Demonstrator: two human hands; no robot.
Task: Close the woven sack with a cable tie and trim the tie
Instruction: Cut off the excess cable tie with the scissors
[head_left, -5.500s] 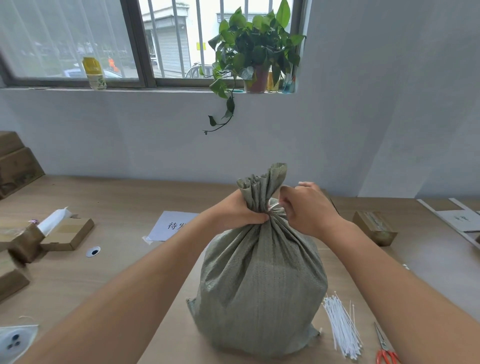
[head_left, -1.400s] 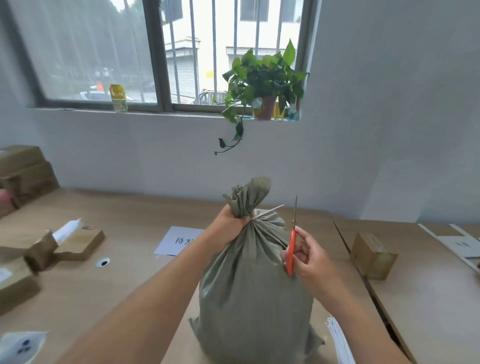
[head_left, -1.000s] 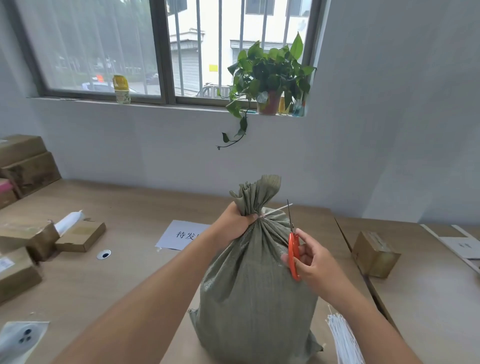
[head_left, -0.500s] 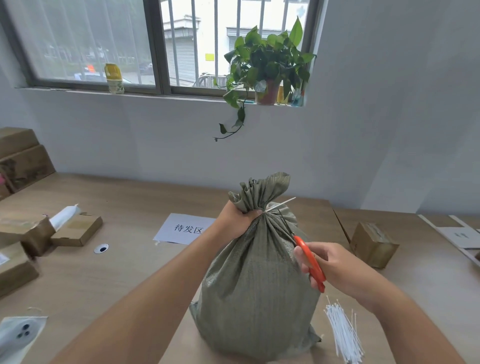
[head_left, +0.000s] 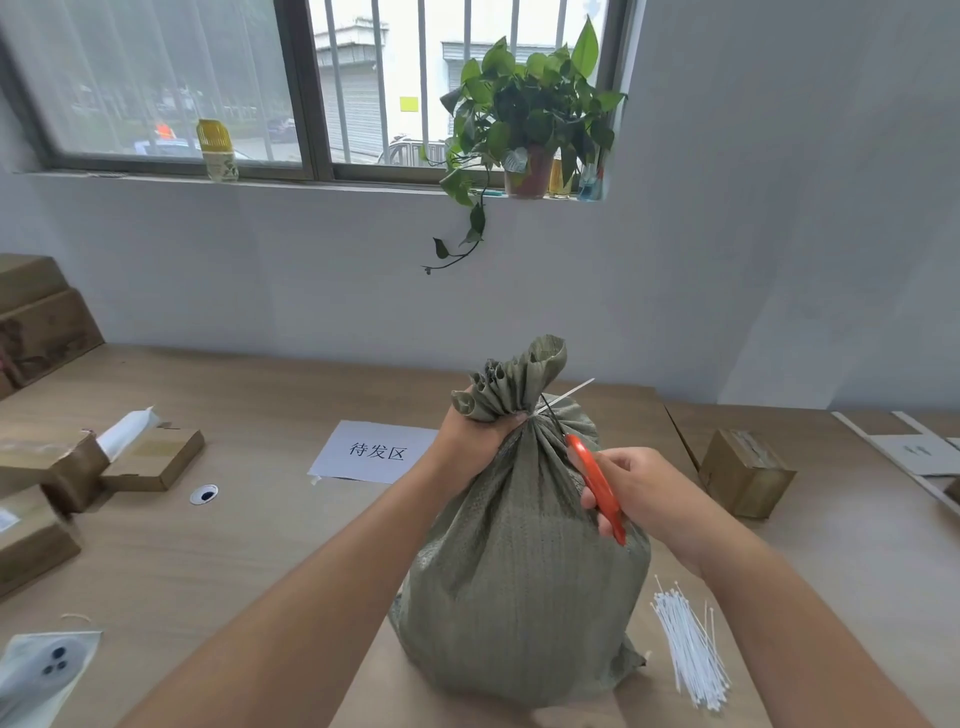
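A grey-green woven sack (head_left: 519, 561) stands upright on the wooden table (head_left: 249, 519). Its gathered neck is cinched by a white cable tie (head_left: 566, 396) whose loose tail sticks out up and to the right. My left hand (head_left: 475, 434) grips the sack's neck just below the ruffled top. My right hand (head_left: 641, 491) holds orange-handled scissors (head_left: 597, 483), their dark blades pointing up-left and meeting the tie's tail close to the neck.
A bundle of spare white cable ties (head_left: 691, 649) lies right of the sack. A small cardboard box (head_left: 743, 467) sits at the right, a paper label (head_left: 376, 451) behind the sack, and several boxes (head_left: 150, 460) at the left. A potted plant (head_left: 524, 119) stands on the sill.
My right hand took up the scissors after tightening the tie, then tilted them from upright to slanting up-left and brought the blades onto the tie's tail. My left hand kept its grip.
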